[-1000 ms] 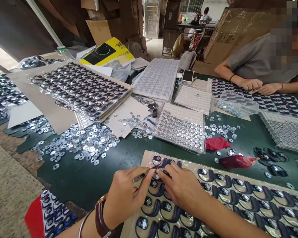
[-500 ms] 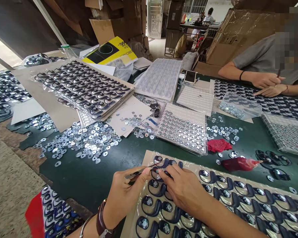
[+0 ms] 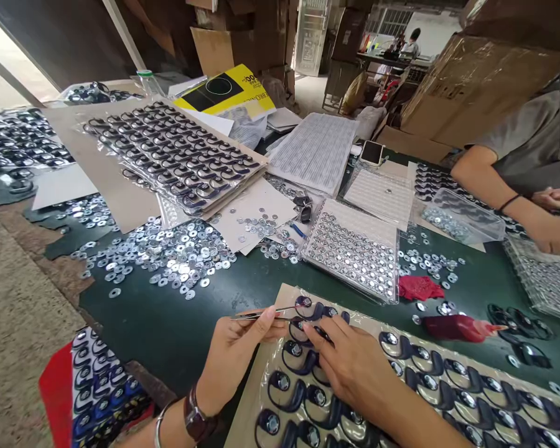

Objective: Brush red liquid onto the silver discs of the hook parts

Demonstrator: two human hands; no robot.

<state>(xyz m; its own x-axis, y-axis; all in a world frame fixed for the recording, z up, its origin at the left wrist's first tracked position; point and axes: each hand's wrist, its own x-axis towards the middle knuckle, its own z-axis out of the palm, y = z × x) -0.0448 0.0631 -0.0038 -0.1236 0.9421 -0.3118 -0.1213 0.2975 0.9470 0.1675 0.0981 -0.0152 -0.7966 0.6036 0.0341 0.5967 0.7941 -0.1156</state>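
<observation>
My left hand (image 3: pixel 238 351) is closed on a pair of metal tweezers (image 3: pixel 256 315), whose reddish tips reach a round shiny centre at the top left corner of a card. That card (image 3: pixel 284 292) carries rows of dark hook-shaped pieces (image 3: pixel 287 392) with shiny round centres, under clear plastic. My right hand (image 3: pixel 350 358) rests on the card with its fingers bent and drawn together at a dark hook-shaped piece just below the tweezer tips. The fingers partly cover this piece, so its exact hold is hard to see.
Loose metal washers (image 3: pixel 186 261) spread across the green table (image 3: pixel 168 330). Beyond the card lie a tray of shiny round parts (image 3: pixel 350 249), a red cloth (image 3: pixel 420 288) and a red squeeze bottle (image 3: pixel 460 328). A co-worker's arm (image 3: pixel 508 193) reaches in at the right.
The view has shifted, moving the scene slightly right. The tweezers now lie flatter in my left hand, their tips at the corner piece. The co-worker's hands have moved right.
</observation>
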